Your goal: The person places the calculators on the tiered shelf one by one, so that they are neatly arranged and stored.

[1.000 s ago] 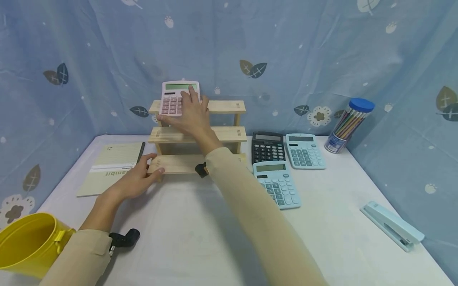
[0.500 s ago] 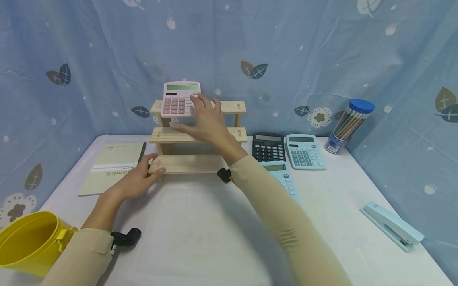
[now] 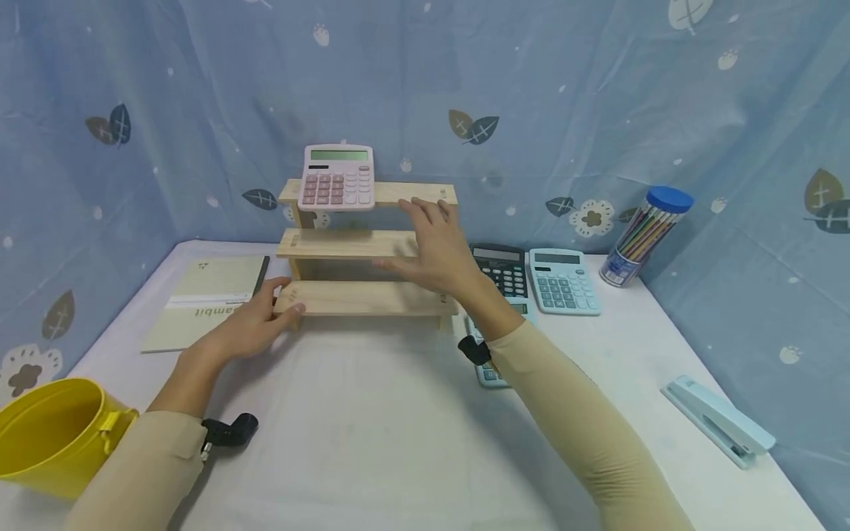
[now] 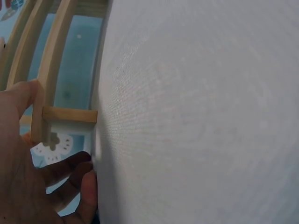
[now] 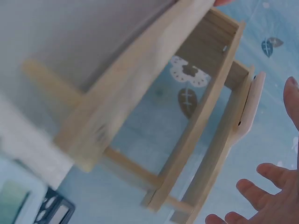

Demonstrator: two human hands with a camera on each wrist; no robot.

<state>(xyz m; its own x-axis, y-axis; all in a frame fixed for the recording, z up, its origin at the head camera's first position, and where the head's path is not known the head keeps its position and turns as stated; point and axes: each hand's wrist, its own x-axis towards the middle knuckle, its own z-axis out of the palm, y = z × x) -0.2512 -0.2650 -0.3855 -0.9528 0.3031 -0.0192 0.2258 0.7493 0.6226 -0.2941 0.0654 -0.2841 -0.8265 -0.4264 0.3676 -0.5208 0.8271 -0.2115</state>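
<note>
A three-tier wooden shelf rack stands at the back of the table. My left hand grips the left end of its lowest board, thumb at the front. In the left wrist view that thumb presses the board, while other fingers curl free below. On the left of the top tier leans a pink calculator, its screen upward. My right hand, fingers spread and holding nothing, is in front of the rack's right side. The right wrist view has the right hand apart from the pink calculator.
Right of the rack lie a black calculator, a light blue calculator and another blue calculator partly hidden by my right arm. Farther right are a pencil jar and a stapler. A notepad and yellow bucket sit left.
My right hand has come off the pink calculator and moved right and down. The calculator stays on the top tier. My left hand keeps its grip on the lowest board.
</note>
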